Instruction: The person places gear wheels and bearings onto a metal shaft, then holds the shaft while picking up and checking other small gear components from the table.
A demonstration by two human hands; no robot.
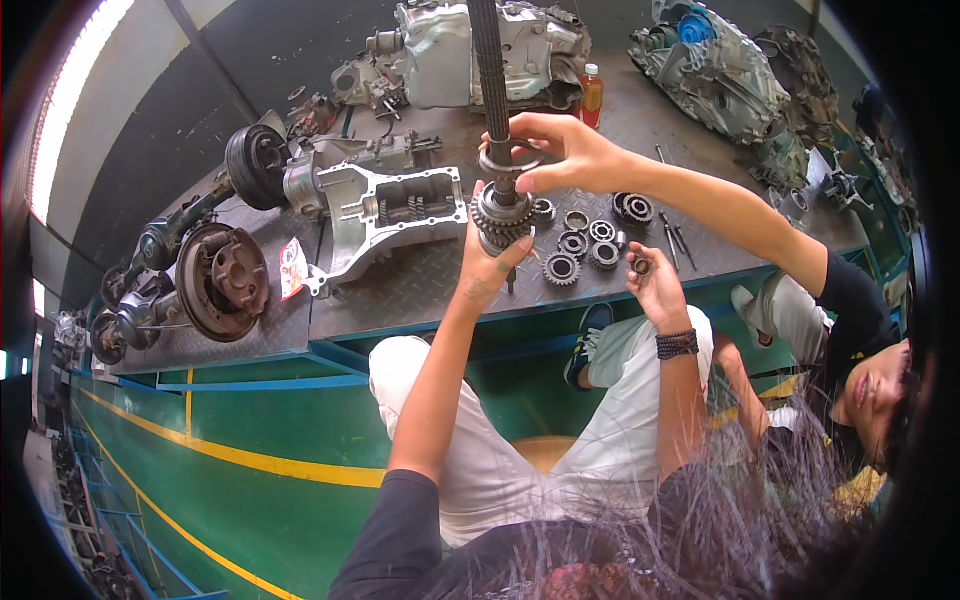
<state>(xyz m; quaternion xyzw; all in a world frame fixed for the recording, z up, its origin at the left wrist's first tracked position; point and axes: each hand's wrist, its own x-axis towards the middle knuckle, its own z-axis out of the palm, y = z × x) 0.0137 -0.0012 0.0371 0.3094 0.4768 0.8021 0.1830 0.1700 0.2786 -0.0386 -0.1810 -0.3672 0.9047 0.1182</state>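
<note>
A long splined gear shaft [487, 70] stands nearly upright over the bench, toothed gears [502, 212] around its lower part. My left hand [488, 262] is closed around those gears from below. Close to the bench's front edge, my right hand [655, 285] is palm up with fingers curled on a small metal ring [640, 266]. A co-worker's hand [570, 150], reaching in from the right, pinches a thin metal ring [505, 160] around the shaft above the gears. Between my hands, several loose gears [562, 268] and bearings [602, 232] lie on the bench.
An opened silver gearbox housing [400, 205] lies left of the shaft. Rusty brake drums [222, 282] and axles fill the bench's left end. Behind stand a large transmission case [440, 70] and a bottle of reddish liquid [592, 97]. Thin rods [683, 240] lie right. A co-worker sits at right.
</note>
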